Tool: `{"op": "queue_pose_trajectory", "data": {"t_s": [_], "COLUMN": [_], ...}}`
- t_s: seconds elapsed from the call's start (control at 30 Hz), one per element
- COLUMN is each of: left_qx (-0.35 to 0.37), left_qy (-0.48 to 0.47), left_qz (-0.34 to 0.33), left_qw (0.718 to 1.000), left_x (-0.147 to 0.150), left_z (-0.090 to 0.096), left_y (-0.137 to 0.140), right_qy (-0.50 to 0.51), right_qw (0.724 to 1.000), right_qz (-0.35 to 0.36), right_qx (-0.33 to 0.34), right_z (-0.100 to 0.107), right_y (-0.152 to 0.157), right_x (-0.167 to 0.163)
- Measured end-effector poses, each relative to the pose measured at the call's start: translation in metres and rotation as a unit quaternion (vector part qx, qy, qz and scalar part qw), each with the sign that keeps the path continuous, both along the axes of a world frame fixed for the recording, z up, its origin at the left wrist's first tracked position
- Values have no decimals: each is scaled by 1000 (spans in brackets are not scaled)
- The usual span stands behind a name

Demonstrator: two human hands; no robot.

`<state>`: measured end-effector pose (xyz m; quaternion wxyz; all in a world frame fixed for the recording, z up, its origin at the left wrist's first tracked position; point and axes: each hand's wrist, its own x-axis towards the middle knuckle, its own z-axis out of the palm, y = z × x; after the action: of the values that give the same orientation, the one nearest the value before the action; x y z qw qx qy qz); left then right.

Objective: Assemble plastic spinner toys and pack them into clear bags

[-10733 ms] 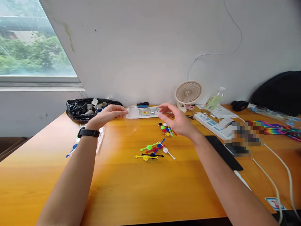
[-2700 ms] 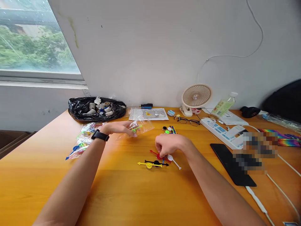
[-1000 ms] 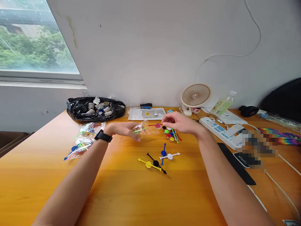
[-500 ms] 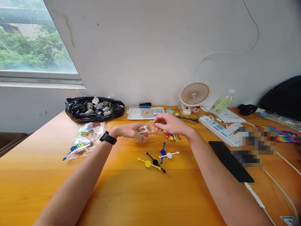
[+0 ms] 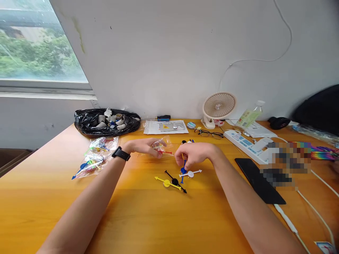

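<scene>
Corner of a room, home or small office; which one cannot be told. A wooden desk (image 5: pixel 145 218) fills most of the lower half, standing against a stained white wall (image 5: pixel 159 53) at 12 o'clock. A window (image 5: pixel 39 46) onto greenery (image 5: pixel 58 67) is at 10, a small fan (image 5: pixel 219 105) at 2, and eyeglasses (image 5: pixel 211 133), a drink bottle (image 5: pixel 248 118) and a power strip (image 5: pixel 239 143) at 3.
</scene>
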<state>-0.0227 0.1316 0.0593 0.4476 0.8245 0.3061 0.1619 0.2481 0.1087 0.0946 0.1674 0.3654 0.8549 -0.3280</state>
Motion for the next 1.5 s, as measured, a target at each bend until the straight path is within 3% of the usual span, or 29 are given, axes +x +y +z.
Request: {"op": "queue_pose_trajectory", "data": {"t_s": [0.17, 0.33, 0.5, 0.6, 0.7, 0.83, 1.13, 1.27, 1.5], "left_qx": [-49, -51, -120, -75, 2, 52, 118, 155, 191], "left_qy": [43, 27, -20, -106, -164, -199, -204, -187, -160], "left_qz": [-33, -23, 30, 96, 190, 258, 312, 327, 336], "left_qw": [997, 998, 992, 987, 968, 944, 920, 913, 908], "left_x": [-3, -3, 0, 10, 22, 34, 39, 42, 44], "left_z": [1, 2, -6, -22, -42, -60, -58, -58, -64], "left_y": [2, 1, -14, -36, -59, -74, -76, -77, -75], "right_qy": [-72, -54, -2, 62, 230, 415, 528, 550, 537], "right_qw": [997, 997, 999, 994, 960, 880, 791, 774, 774], "right_qz": [-8, -8, -34, -84, -133, -209, -269, -279, -311], "right_qx": [-21, -46, 2, 36, 86, 99, 150, 141, 128], "right_z": [-10, -11, 12, 34, 50, 56, 51, 52, 59], "right_y": [-1, 3, 2, -9, -22, -27, -2, -5, -16], "right_x": [-11, -9, 16, 34, 41, 31, 17, 13, -7]}}
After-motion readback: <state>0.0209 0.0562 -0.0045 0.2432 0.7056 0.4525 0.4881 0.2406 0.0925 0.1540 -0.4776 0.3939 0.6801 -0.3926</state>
